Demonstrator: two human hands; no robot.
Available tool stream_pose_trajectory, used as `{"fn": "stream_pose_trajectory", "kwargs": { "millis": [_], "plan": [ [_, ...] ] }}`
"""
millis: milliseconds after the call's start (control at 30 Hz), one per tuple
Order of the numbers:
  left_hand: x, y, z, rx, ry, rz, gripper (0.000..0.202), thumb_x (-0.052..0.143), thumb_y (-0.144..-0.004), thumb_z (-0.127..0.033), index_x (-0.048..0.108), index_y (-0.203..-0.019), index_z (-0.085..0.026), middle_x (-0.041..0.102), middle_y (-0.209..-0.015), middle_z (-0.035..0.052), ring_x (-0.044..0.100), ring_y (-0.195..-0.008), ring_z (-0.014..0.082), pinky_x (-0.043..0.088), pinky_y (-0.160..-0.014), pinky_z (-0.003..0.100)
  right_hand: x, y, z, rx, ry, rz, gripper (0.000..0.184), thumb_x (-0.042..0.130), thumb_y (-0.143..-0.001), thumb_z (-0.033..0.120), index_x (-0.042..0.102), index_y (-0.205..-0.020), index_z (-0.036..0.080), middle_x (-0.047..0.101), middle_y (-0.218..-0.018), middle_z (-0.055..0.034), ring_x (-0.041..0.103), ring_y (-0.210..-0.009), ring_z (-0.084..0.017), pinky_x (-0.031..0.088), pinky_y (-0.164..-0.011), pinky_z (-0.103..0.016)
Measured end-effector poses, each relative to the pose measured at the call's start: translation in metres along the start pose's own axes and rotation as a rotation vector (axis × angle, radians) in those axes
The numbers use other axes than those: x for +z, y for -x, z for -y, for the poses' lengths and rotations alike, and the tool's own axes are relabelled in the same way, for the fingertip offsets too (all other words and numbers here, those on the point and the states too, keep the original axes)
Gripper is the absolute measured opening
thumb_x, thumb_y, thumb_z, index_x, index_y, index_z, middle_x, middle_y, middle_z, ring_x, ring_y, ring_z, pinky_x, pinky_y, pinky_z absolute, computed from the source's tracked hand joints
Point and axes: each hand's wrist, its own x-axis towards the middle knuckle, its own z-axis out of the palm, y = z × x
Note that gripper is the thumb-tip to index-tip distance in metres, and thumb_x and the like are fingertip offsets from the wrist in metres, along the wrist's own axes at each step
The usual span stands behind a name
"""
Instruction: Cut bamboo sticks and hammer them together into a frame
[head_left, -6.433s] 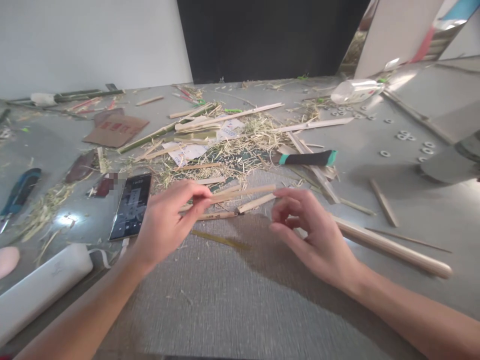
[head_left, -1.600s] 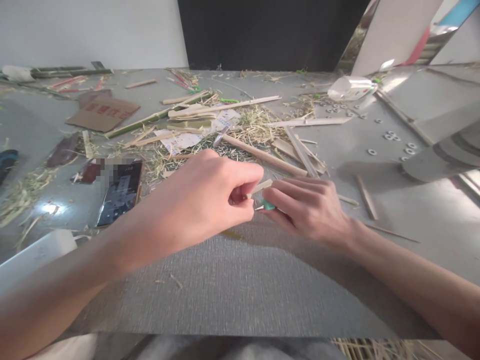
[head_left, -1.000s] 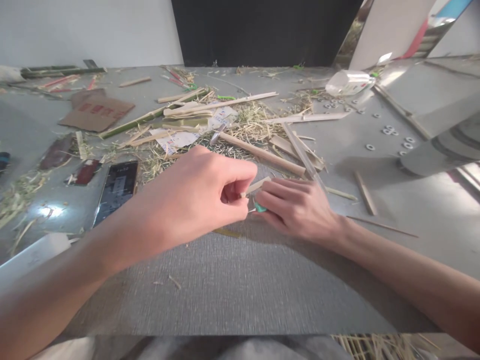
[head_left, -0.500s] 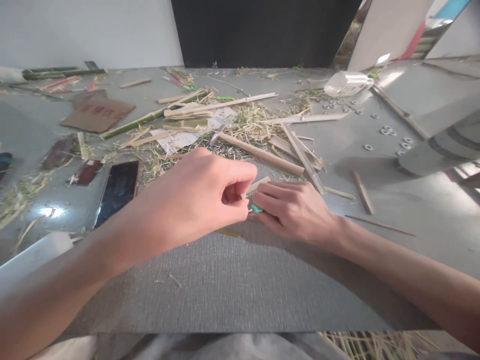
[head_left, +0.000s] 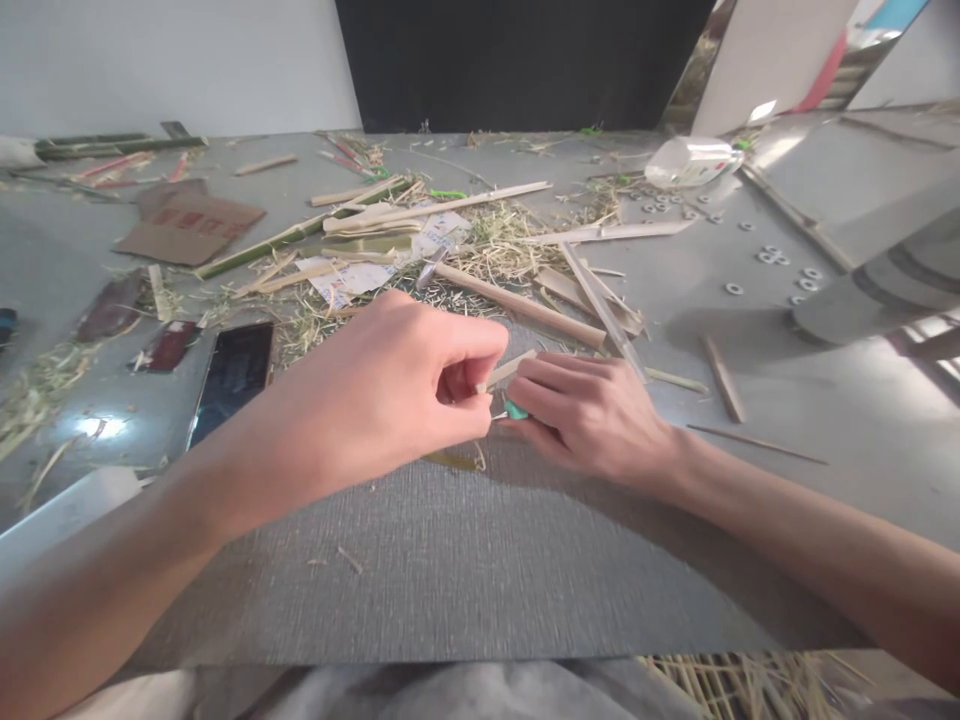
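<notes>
Near the middle of the table my left hand [head_left: 390,390] is closed, thumb and fingers pinching a pale bamboo strip [head_left: 511,369] whose end slants up beyond the fingers. My right hand [head_left: 600,410] is wrapped around a small tool with a teal handle [head_left: 515,410], probably a knife. A short bit of metal shows between that handle and my left thumb; the rest is hidden by the fingers. Both hands almost touch. Below them, a yellowish bamboo piece with a thin curl [head_left: 469,461] lies over the grey mat [head_left: 450,570].
Behind the hands lie a hammer [head_left: 517,303], bamboo sticks and a heap of shavings [head_left: 499,245]. A phone [head_left: 234,375] and cardboard [head_left: 191,225] are at left. On the right are a plastic bottle [head_left: 691,163], several small rings [head_left: 771,256] and a grey cylinder [head_left: 885,285].
A thin curl now shows below the hands, by the yellowish piece. The right hand has shifted slightly away from the left thumb, baring more metal. The view has moved a little.
</notes>
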Motion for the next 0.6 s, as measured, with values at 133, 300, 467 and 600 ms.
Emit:
{"fn": "stream_pose_trajectory", "kwargs": {
  "millis": [133,300,467,600],
  "plan": [
    [0.001,0.000,0.000,0.001,-0.005,-0.003,0.018,0.056,-0.083,-0.019,0.050,-0.066,-0.020,0.047,-0.058,-0.0043,0.039,-0.054,0.0097,0.027,-0.054,0.027,0.011,0.007,0.002,0.000,0.020,0.135,0.024,0.051,-0.103,0.034,0.060,-0.086,0.019,0.063,-0.083,-0.0014,0.051,-0.072,-0.015,0.025,-0.061,-0.034],
    [0.000,0.000,-0.001,0.001,0.001,-0.013,0.017,0.057,-0.082,-0.018,0.049,-0.066,-0.020,0.047,-0.057,-0.0048,0.039,-0.053,0.0091,0.027,-0.052,0.025,0.006,0.007,0.002,-0.046,0.055,0.033,0.025,0.051,-0.102,0.037,0.060,-0.086,0.020,0.061,-0.081,-0.0009,0.049,-0.070,-0.016,0.025,-0.060,-0.034],
    [-0.001,0.000,0.000,0.006,0.016,-0.007,0.019,0.058,-0.083,-0.019,0.049,-0.066,-0.020,0.047,-0.057,-0.0049,0.039,-0.053,0.0097,0.029,-0.051,0.025,-0.006,-0.004,0.002,0.013,0.021,-0.040,0.032,0.048,-0.105,0.038,0.056,-0.080,0.019,0.057,-0.076,-0.0010,0.044,-0.066,-0.015,0.022,-0.057,-0.034],
    [-0.001,0.001,0.001,0.030,0.033,0.022,0.019,0.058,-0.082,-0.018,0.049,-0.066,-0.020,0.050,-0.057,-0.0046,0.043,-0.054,0.0099,0.032,-0.052,0.025,0.001,0.000,0.002,0.008,-0.024,0.036,0.033,0.047,-0.105,0.040,0.058,-0.083,0.019,0.061,-0.079,-0.0019,0.047,-0.068,-0.015,0.024,-0.059,-0.034]
  ]
}}
